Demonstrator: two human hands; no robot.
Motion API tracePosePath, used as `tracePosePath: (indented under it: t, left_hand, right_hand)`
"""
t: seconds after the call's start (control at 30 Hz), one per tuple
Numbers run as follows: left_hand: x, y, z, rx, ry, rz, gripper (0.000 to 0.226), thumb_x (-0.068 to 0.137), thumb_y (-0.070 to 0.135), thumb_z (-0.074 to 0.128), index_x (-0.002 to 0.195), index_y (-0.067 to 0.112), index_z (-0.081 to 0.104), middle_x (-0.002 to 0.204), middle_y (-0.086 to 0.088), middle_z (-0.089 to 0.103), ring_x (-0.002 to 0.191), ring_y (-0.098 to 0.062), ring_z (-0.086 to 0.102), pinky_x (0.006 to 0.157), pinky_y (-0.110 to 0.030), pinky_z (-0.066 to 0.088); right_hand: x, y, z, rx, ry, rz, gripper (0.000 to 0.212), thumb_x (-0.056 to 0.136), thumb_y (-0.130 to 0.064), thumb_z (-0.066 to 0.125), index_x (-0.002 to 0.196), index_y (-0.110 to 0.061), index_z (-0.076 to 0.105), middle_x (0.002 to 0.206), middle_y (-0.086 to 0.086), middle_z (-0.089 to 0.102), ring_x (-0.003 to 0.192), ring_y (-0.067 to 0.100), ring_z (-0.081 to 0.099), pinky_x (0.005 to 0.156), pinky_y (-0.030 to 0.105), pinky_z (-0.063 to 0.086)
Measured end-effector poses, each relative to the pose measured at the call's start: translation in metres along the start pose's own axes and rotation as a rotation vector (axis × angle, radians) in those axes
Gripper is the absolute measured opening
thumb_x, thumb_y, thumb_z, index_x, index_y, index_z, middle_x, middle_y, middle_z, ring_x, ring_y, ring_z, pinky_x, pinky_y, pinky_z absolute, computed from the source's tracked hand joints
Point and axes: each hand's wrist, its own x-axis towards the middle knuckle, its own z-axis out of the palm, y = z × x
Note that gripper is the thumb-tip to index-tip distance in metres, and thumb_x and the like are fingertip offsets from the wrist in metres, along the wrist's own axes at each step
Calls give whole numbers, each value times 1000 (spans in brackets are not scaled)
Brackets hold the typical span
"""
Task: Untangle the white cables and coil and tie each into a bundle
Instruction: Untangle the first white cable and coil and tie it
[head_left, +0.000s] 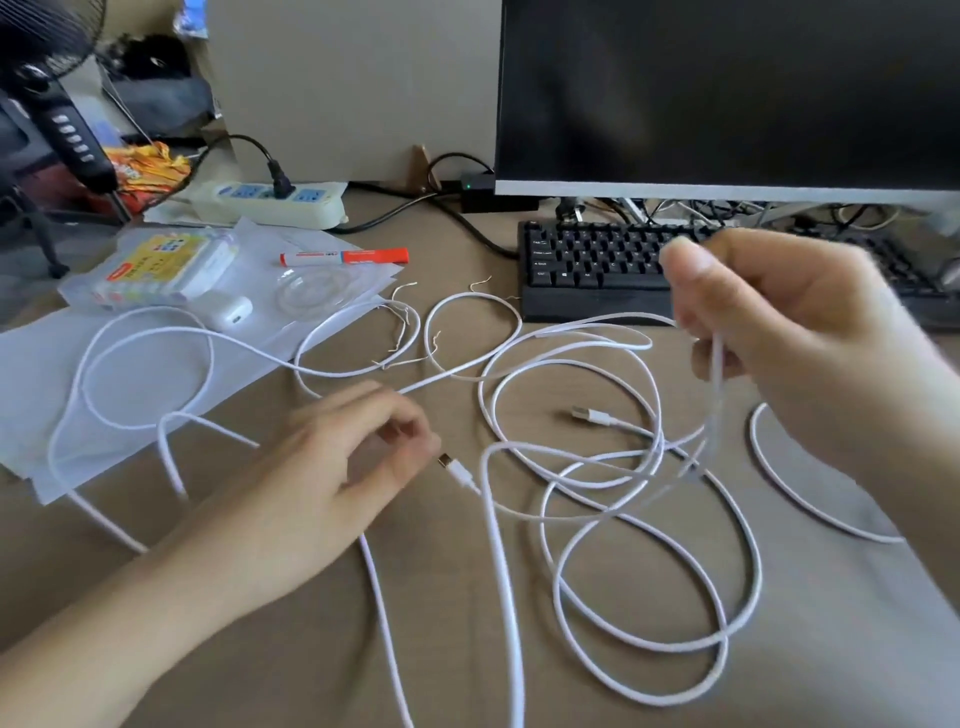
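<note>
Several white cables lie tangled in overlapping loops across the tan desk. My right hand is raised above the desk near the keyboard and pinches a strand of white cable that hangs down into the tangle. My left hand hovers low over the desk with its fingers curled; its fingertips are just beside a white connector plug, and I cannot see a firm hold on it. A second plug lies free inside the loops. Thin twist ties lie near the far loops.
A black keyboard and a dark monitor stand at the back right. At the back left are a power strip, a red marker, a white earbud case, a plastic packet and sheets of paper.
</note>
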Motion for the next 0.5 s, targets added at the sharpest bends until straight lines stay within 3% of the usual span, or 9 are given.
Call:
tracePosePath:
  t: [0.07,0.1,0.17,0.23,0.3,0.33,0.4,0.43,0.5]
  left_hand:
    - [9,23,-7,-498,-40,-147,48,72,73,46,92,32,65,99,10,67,98,-8,62,81,-22,49]
    - [13,33,-13,-606,-126,-180,57,66,79,49,96,34,66,104,9,67,105,-8,61,89,-30,48]
    - [23,44,-17,-582,-360,-197,63,60,77,59,106,36,64,105,10,69,105,-6,62,93,-34,45]
    - [32,49,-14,-485,-489,-187,47,73,50,67,111,24,62,76,10,68,75,-4,65,81,-26,50]
    - [39,48,-13,-424,-441,-222,22,93,32,56,100,14,66,52,12,51,51,-2,49,69,-25,51]
    - [41,47,-15,-366,-404,-232,28,94,38,52,97,15,69,52,13,52,52,-2,50,72,-27,52]
    - [43,41,-22,-120,-296,-186,49,81,69,47,100,29,68,82,16,67,81,0,61,89,-29,49]
    - [44,41,-25,-49,-212,-164,58,72,78,44,106,35,63,99,19,66,97,7,58,94,-23,44]
    - [47,57,-26,-283,-146,-157,65,67,76,52,117,35,54,105,26,66,102,17,54,89,-11,43]
  right_hand:
    - [13,-14,16,-64,-89,1,62,84,-62,44,69,-2,56,50,3,42,47,6,43,49,25,41]
    - [20,-22,24,-113,-143,15,64,82,-62,39,70,-2,58,47,-3,42,45,5,43,49,22,40]
    - [36,-29,37,-170,-197,51,61,87,-59,37,71,-5,60,41,-10,43,41,4,43,48,16,39]
    - [51,-28,42,-81,-196,121,53,92,-54,39,69,-11,59,45,-8,39,40,8,40,45,18,41]
    - [60,-19,39,67,-201,252,48,92,-54,42,61,-20,54,55,-5,35,44,10,36,42,22,37]
    - [63,-11,36,103,-206,321,48,92,-55,42,59,-21,54,58,-4,35,46,10,35,42,22,35]
    - [59,0,33,67,-218,405,44,94,-50,43,64,-21,58,62,-1,36,49,13,37,45,26,36]
    - [55,5,34,23,-227,402,42,95,-46,43,67,-20,60,62,1,38,51,15,39,47,28,39]
    - [50,3,40,-73,-192,278,36,97,-35,46,68,-20,62,58,4,42,49,13,42,45,27,43]
